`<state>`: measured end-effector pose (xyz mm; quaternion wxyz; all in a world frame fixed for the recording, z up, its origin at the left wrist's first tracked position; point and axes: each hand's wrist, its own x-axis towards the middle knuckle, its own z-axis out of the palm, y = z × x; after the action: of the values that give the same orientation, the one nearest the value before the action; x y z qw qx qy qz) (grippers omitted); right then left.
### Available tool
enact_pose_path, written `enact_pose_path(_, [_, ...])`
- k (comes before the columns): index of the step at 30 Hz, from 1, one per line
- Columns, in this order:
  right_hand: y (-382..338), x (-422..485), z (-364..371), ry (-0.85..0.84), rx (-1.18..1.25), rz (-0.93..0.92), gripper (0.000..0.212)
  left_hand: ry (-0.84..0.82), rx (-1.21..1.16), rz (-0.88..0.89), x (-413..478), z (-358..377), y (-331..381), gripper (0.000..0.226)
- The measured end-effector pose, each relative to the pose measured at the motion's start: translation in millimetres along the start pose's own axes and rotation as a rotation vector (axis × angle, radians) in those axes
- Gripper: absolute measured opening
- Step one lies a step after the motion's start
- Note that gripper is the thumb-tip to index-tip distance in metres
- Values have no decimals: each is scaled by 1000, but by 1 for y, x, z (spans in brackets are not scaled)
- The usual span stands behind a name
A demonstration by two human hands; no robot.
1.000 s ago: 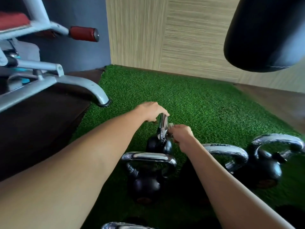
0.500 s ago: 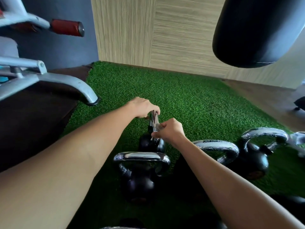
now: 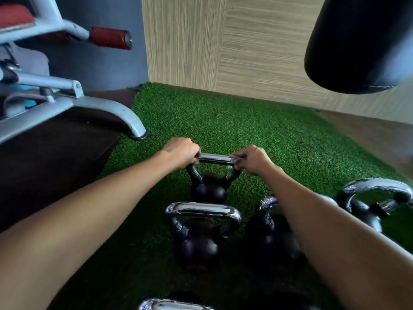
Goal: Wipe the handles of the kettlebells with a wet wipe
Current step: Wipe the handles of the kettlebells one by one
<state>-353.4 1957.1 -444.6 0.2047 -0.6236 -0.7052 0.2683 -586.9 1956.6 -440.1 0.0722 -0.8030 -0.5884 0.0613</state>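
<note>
Now left hand [image 3: 181,151] grips kettlebell handle [image 3: 214,158], right hand [image 3: 255,159] pinches wipe [image 3: 237,158].

Green artificial turf [image 3: 257,130] covers the middle of the floor and runs up to a pale wood-grain panelled wall [image 3: 223,45]. On the left a dark blue-grey wall [image 3: 89,66] meets it at the corner. A grey metal exercise machine [image 3: 105,108] stands on dark flooring [image 3: 55,157], one curved foot at the turf's edge, a red padded roller [image 3: 109,38] jutting out above. A black punching bag [image 3: 357,41] hangs top right, over brown flooring [image 3: 380,135]. Soft, even light.
</note>
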Motion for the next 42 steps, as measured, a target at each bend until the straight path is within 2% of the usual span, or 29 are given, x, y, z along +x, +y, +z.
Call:
enact_pose_path(5, [-2, 7, 0, 2, -40, -15, 19, 50, -171, -134, -7, 5, 10, 29])
enact_pose_path(10, [-5, -3, -14, -35, -132, -50, 17, 100, -130, -202, -9, -1, 23, 20])
enact_pose_path(14, [1, -24, -42, 83, -152, -141, 18, -34, -118, -254, -21, -11, 36, 15])
enact_pose_path(16, [10, -43, -58, 117, -190, -167, 17, -19, -177, -215, -28, -13, 48, 29])
enact_pose_path(18, [20, -63, -74, 112, -192, -191, 16, 98, -351, -116, -36, -19, 66, 43])
enact_pose_path(19, [23, -74, -82, 101, -175, -199, 15, 116, -472, -55, -40, -25, 77, 43])
enact_pose_path(20, [25, -86, -89, 92, -177, -207, 13, 86, -599, 7, -45, -32, 90, 40])
enact_pose_path(22, [27, -106, -101, 88, -227, -236, 23, -68, -741, 104, -51, -46, 120, 38])
enact_pose_path(24, [29, -120, -107, 118, -247, -243, 27, -157, -681, 173, -53, -56, 147, 50])
enact_pose_path(26, [32, -133, -108, 157, -238, -246, 23, -124, -588, 188, -56, -58, 165, 56])
enact_pose_path(30, [36, -153, -104, 172, -419, -324, 17, -17, -717, 93, -63, -50, 175, 39])
enact_pose_path(33, [44, -159, -96, 152, -544, -353, 14, 6, -723, 20, -67, -48, 177, 35])
enact_pose_path(38, [58, -164, -101, 44, -582, -461, 27, 49, -785, -92, -72, -42, 184, 36])
enact_pose_path(42, [51, -159, -103, 28, -509, -473, 22, 102, -790, -105, -79, -36, 187, 40])
